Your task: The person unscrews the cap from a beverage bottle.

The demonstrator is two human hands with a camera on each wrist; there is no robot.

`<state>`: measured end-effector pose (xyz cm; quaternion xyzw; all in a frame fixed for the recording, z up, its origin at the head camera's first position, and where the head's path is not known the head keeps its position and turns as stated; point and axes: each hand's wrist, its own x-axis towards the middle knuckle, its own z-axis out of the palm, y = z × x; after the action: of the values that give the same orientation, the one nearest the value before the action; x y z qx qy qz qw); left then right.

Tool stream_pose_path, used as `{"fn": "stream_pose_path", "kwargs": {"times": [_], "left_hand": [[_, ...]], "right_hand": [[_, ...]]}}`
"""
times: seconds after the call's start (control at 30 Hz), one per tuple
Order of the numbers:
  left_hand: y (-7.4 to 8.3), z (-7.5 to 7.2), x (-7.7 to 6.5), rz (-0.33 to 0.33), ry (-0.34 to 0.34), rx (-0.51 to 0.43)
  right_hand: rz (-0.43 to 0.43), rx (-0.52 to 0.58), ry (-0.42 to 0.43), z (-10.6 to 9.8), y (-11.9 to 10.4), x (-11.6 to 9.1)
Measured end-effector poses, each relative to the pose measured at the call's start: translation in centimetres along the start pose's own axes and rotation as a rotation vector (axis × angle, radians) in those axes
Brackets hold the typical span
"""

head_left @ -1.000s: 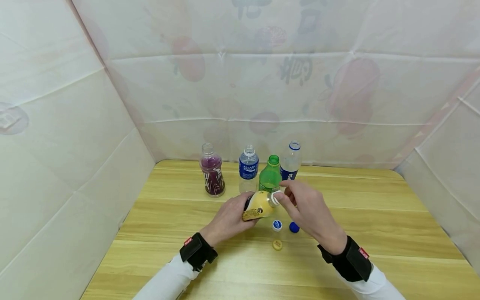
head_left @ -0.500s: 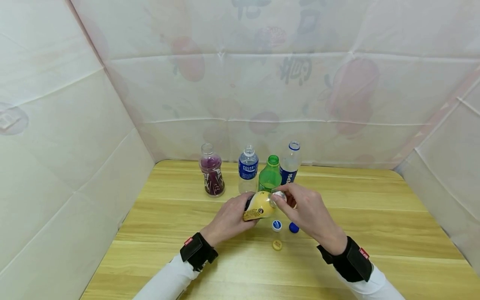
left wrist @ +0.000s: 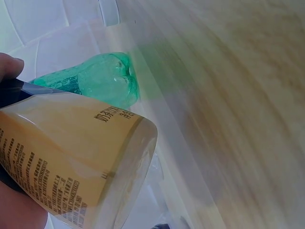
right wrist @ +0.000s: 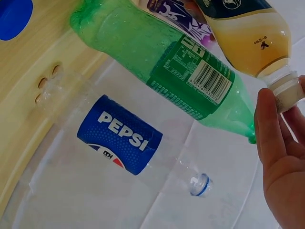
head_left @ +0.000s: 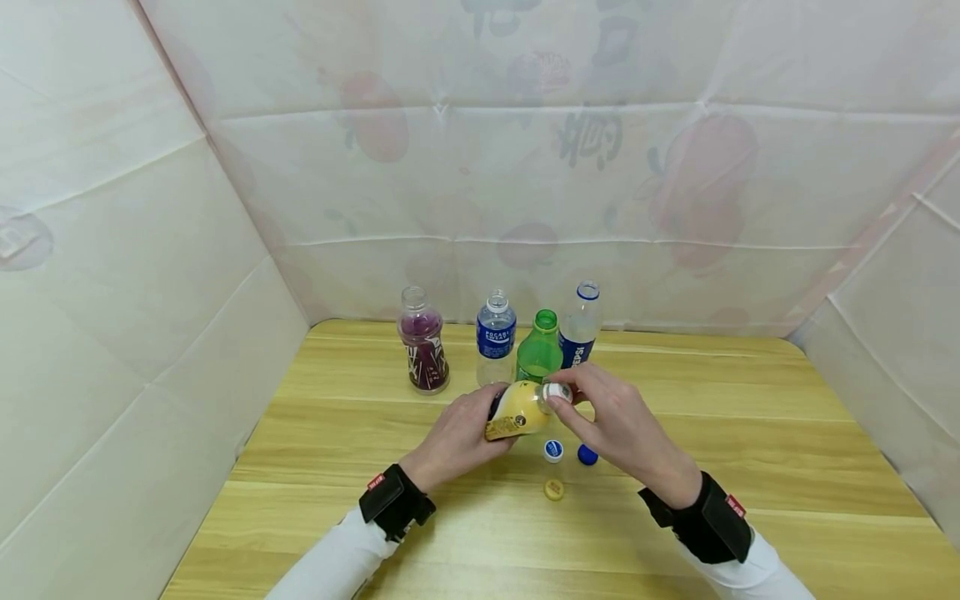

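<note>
My left hand (head_left: 459, 437) grips a tilted bottle of yellow drink (head_left: 517, 410) around its body, above the table. The bottle's neck points right, towards my right hand (head_left: 626, 425). Between the right thumb and fingers is the bottle's white cap (right wrist: 287, 90), which sits at the mouth. In the left wrist view, the bottle's label (left wrist: 71, 148) and its base show, with a bit of the left thumb and palm. Just behind the held bottle stands an uncapped green bottle (head_left: 538, 354).
Uncapped bottles stand along the back: a purple one (head_left: 424, 350), a blue-labelled clear one (head_left: 496, 337) and a Pepsi bottle (head_left: 577, 337). Loose caps lie below the hands: white-and-blue (head_left: 553, 451), dark blue (head_left: 587, 454) and yellow (head_left: 553, 489). White sheeting (head_left: 465, 183) encloses the table.
The right index finger was lifted off the cap a second ago; the fingers have since come around it and shifted their hold. The left hand and the bottle have barely moved.
</note>
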<state>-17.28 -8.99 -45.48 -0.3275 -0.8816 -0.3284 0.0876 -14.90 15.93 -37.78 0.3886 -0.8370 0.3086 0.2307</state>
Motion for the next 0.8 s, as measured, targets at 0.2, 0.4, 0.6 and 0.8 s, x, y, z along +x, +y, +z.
{"fn": "stream_pose_path", "kwargs": {"times": [0.2, 0.4, 0.6, 0.8], "left_hand": [[0.01, -0.08, 0.00, 0.004, 0.006, 0.000], [0.08, -0.14, 0.05, 0.010, 0.010, 0.002], [0.11, -0.13, 0.05, 0.012, 0.007, 0.004], [0.17, -0.07, 0.05, 0.014, 0.013, 0.002]], "right_hand": [[-0.051, 0.022, -0.032, -0.27, 0.24, -0.07], [-0.107, 0.035, -0.048, -0.56, 0.35, -0.03], [-0.128, 0.022, -0.069, -0.72, 0.44, -0.07], [-0.071, 0.022, -0.079, -0.65, 0.46, -0.26]]}}
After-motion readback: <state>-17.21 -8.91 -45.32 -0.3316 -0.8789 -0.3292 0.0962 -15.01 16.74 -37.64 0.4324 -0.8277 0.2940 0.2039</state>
